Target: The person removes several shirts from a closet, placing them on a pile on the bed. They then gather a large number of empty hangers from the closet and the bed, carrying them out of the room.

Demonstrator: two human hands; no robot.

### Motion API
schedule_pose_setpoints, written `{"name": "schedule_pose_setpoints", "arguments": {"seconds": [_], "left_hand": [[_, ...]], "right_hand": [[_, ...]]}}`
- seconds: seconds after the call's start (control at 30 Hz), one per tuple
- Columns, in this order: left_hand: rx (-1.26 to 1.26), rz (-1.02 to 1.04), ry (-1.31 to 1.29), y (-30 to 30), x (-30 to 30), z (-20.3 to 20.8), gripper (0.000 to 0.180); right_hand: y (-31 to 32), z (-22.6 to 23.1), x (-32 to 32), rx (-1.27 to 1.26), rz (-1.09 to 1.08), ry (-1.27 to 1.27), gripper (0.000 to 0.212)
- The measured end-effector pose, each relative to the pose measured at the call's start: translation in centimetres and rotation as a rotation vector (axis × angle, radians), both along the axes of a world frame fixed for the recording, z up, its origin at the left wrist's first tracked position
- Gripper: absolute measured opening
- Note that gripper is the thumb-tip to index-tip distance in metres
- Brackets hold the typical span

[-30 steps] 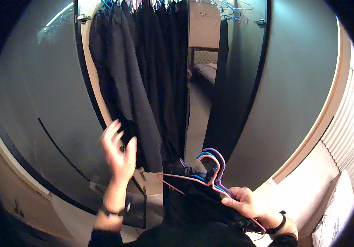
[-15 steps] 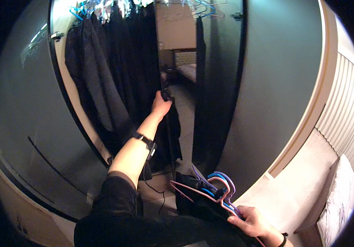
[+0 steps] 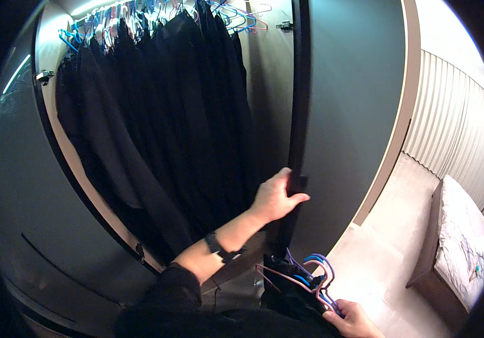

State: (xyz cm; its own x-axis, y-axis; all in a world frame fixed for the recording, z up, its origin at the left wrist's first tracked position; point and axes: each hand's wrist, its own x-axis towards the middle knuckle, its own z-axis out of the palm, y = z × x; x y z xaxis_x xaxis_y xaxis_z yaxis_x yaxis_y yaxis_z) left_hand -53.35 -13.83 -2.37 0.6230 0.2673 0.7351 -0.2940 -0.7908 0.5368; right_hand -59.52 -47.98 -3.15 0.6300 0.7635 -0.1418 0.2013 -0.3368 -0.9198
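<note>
My left hand (image 3: 276, 198) is at the dark edge of a wardrobe door (image 3: 300, 101), thumb and fingers around a small black handle (image 3: 297, 183). Down at the lower right, my right hand (image 3: 352, 320) grips a bunch of clothes hangers (image 3: 322, 276) in pink, blue and purple by their lower parts. Black clothing (image 3: 284, 284) hangs on them, partly merging with my black sleeve. Behind my left arm, a row of black clothes (image 3: 157, 112) fills the open wardrobe.
Bare coloured hangers (image 3: 245, 19) hang at the right end of the rail. Another dark door (image 3: 16, 169) stands at the left, with a hinge (image 3: 45, 76) on the frame. Beyond the right panel (image 3: 349, 107) are a pale curtain (image 3: 456, 112) and a bed (image 3: 462, 242).
My left hand has swung the mirrored door rightward, exposing more of the hanging clothes and taking the mirror out of view. The right hand keeps its hold on the hangers.
</note>
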Motion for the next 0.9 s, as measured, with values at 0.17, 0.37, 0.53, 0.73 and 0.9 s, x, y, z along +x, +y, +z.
{"name": "schedule_pose_setpoints", "arguments": {"seconds": [0.17, 0.37, 0.53, 0.73, 0.9], "left_hand": [[0.022, -0.128, -0.088, -4.8, 4.6, 0.5, 0.044], [0.019, -0.23, -0.014, -7.3, 10.2, 0.6, 0.041], [0.148, -0.315, 0.017, -8.2, 12.8, 1.5, 0.046], [0.01, -0.572, 0.294, -5.0, 17.1, 1.7, 0.037], [-0.081, -0.244, 0.289, 3.9, 17.3, 5.2, 0.029]], "right_hand": [[-0.5, -0.4, -1.1, -0.077, -0.034, -0.113, 0.025], [1.0, 0.6, 0.6, -0.282, 0.017, -0.128, 0.028], [1.7, 1.0, 1.9, -0.29, 0.0, -0.072, 0.027], [2.3, 1.1, 6.8, -0.306, 0.039, -0.106, 0.025], [3.6, 1.4, 9.8, -0.215, 0.052, -0.136, 0.029]]}}
